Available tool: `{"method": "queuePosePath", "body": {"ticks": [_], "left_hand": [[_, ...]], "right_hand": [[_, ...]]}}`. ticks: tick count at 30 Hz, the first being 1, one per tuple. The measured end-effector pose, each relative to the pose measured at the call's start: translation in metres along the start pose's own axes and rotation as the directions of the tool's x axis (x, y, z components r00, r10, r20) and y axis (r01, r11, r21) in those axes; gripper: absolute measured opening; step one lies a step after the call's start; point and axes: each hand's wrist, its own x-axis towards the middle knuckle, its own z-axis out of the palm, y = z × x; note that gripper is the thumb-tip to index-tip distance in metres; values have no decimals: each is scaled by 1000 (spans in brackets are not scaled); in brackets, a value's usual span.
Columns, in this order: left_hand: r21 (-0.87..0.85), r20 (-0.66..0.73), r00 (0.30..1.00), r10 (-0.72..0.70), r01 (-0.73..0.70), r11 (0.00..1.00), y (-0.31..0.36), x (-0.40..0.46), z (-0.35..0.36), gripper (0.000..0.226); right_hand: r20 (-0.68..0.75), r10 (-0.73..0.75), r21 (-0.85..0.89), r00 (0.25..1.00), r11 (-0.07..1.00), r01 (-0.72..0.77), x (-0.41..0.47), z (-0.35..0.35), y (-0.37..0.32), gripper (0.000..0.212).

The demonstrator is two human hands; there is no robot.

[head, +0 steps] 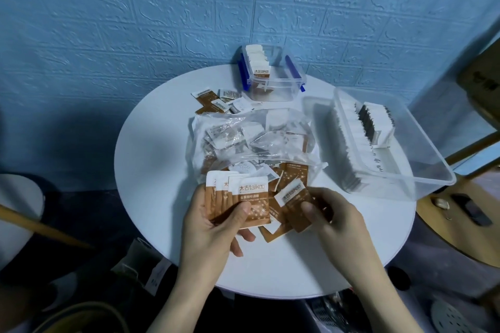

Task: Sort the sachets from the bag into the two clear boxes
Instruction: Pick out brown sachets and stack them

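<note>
- Nearest the person, the left hand pinches a fanned stack of brown sachets between thumb and fingers, just in front of the bag.
- The right hand grips a single brown sachet by thumb and fingertips, beside that stack; my guess is it is being added to the bundle, so this batch is gathered but not yet boxed.
- A few loose sachets lie on the white desk under both hands, at the bag's open mouth.
- The bag itself holds many mixed sachets, so much sorting is left.
- Right of the bag, the large clear box carries long upright rows, well filled.
- Behind the bag, the small clear box with blue clips holds a row of brown sachets.
- Left of that small box, a small pile of sachets waits unsorted.
</note>
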Motion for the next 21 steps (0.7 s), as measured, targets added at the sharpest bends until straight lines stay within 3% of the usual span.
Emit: {"method": "queuePosePath", "body": {"ticks": [4, 8, 10, 13, 16, 18, 21], "left_hand": [[2, 22, 1000, -2, 2, 1000, 0, 0, -2, 39], [6, 73, 997, 9, -10, 1000, 1, -1, -4, 38], [-10, 93, 995, 29, -28, 1000, 2, -2, -5, 40], [-31, 110, 991, 80, -77, 997, 3, -5, -9, 45], [-14, 173, 981, 89, -88, 996, 3, -12, -11, 41], [8, 206, 974, 90, -94, 996, 4, -17, -10, 49], [62, 220, 968, 123, -140, 988, 4, -21, -13, 53]], "right_hand": [[-38, 2, 68, 999, 998, 0, -6, -13, 4, 16], [46, 11, 447, 999, 894, -31, -14, -14, -12, 14], [127, -13, 531, 992, 845, -57, -18, -7, -19, 16], [176, -25, 527, 984, 847, -73, -23, 5, -23, 20], [236, -42, 381, 971, 923, -53, -26, 11, -26, 13], [234, -62, 256, 970, 967, 0, -28, 14, -26, 24], [236, -93, 202, 967, 978, 45, -31, 13, -29, 40]]}}
